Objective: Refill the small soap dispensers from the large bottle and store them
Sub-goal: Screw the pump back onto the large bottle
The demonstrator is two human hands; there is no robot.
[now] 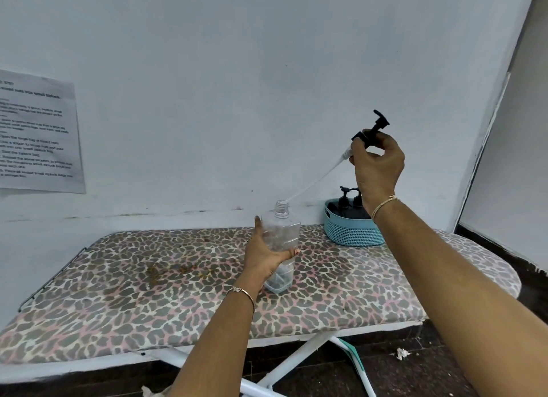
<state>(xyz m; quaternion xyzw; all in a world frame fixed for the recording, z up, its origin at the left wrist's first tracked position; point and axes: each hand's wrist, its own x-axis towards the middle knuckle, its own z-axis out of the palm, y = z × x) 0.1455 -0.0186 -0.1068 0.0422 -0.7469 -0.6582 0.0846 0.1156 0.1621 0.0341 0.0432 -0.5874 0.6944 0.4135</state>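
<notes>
A large clear plastic bottle [281,233] stands upright on the leopard-print ironing board [148,293], its neck uncapped. My left hand [264,254] grips its middle. My right hand [378,162] pinches a black pump head [370,131] raised above and to the right of the bottle. The pump's clear dip tube [314,180] slants down, and its tip sits at the bottle's mouth. Two small black-pump dispensers [345,201] stand in a teal basket [350,233] at the back right of the board.
The board stands against a pale wall with a printed sheet [35,132] taped at the left. A brownish stain [175,270] marks the cover left of the bottle. White metal legs [296,364] and dark floor show below the front edge.
</notes>
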